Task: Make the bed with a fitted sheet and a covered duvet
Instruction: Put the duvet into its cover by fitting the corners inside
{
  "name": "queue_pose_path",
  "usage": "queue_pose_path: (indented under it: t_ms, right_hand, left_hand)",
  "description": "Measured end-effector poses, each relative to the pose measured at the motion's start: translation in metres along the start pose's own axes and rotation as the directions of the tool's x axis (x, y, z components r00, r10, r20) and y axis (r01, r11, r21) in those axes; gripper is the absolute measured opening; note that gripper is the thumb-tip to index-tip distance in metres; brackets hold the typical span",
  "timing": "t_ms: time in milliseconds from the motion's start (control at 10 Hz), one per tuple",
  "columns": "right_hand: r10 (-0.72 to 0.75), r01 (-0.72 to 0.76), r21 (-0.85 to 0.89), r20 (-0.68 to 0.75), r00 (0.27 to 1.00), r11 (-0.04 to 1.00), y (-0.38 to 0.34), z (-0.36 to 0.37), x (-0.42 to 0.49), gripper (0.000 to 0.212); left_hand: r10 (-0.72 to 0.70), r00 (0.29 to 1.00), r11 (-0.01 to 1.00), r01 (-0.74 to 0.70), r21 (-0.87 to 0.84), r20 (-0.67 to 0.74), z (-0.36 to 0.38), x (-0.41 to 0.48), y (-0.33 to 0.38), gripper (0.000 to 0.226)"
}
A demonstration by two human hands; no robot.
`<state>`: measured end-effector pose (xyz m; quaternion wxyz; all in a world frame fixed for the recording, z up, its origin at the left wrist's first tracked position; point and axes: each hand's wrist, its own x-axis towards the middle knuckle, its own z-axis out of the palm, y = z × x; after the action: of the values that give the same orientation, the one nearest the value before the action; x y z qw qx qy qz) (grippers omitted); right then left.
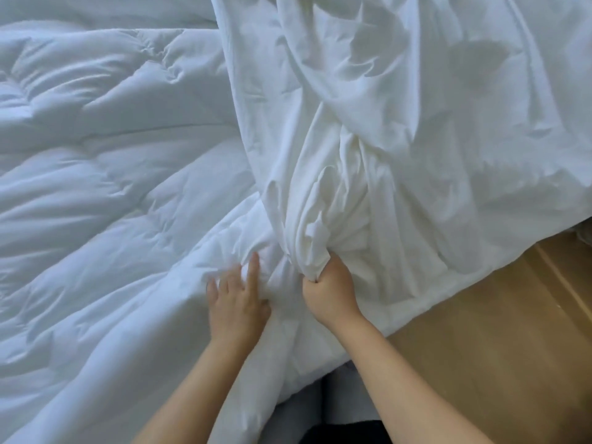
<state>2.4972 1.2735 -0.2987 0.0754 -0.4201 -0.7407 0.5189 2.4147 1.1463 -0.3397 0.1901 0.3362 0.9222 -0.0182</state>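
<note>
While the quilted duvet [112, 161] sprawls across the left half of the head view, puffy and stitched into soft panels, the smoother duvet cover [432, 100] drapes over the upper centre and right, its folds converging toward the lower middle of the frame. Both look light, limp and compliant. Nothing here seems fragile, but the cover is thin and probably a little slick, so it will likely slide or bunch unless a good handful is gathered. The duvet is bulkier and springy, and is best taken by a corner or along an edge rather than mid-panel. The right hand [330, 293], just right of centre in the lower part, is clenched in a fist around a twisted bunch of the cover, and its forearm runs down toward the bottom right. The left hand [237, 299], just beside it to the left, rests on the duvet with fingers extended, the index reaching furthest. It presses the padding and grips nothing, and its forearm enters from the bottom centre. A patch of wooden floor [499, 331] shows at the lower right. Whether a fitted sheet lies beneath cannot be told; the covering step looks under way.
</note>
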Motion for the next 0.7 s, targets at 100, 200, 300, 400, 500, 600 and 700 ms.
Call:
queue_pose_path:
  t_ms: [100,200,300,400,500,600,700]
  right_hand:
    - [0.001,0.002,-0.1,0.033,0.999,0.995,0.004,0.001,0.004,0.012]
    - [0.031,-0.024,-0.148,0.049,0.998,0.989,0.005,-0.004,0.001,0.014]
    - [0.01,0.001,-0.086,0.128,0.992,0.996,-0.012,0.015,-0.019,0.014]
    - [0.054,-0.049,-0.025,0.308,0.95,0.999,-0.029,0.069,-0.07,0.006]
    - [0.173,-0.179,-0.001,0.262,0.95,0.984,-0.021,0.097,-0.093,0.024]
    - [0.218,-0.22,-0.013,0.2,0.955,0.975,-0.007,0.105,-0.089,0.035]
    - [0.226,-0.232,0.124,0.06,0.972,0.965,-0.01,0.123,-0.095,0.035]
  left_hand:
    - [-0.025,0.996,0.999,0.022,-0.037,-0.081,-0.016,0.035,-0.006,0.024]
    - [-0.105,0.987,0.974,0.078,-0.213,-0.12,-0.039,0.055,-0.025,0.019]
    - [-0.08,0.917,0.929,-0.074,-0.364,-0.391,-0.081,0.051,-0.032,0.022]
    - [-0.018,0.901,0.839,-0.222,-0.497,-0.433,-0.116,0.047,-0.022,0.032]
    - [0.107,0.947,0.807,-0.261,-0.53,-0.303,-0.125,0.038,-0.034,0.026]
    - [0.157,0.973,0.817,-0.225,-0.531,-0.171,-0.111,0.025,-0.06,0.022]
    - [0.269,0.877,0.88,-0.392,-0.269,-0.399,-0.074,-0.013,-0.086,0.046]
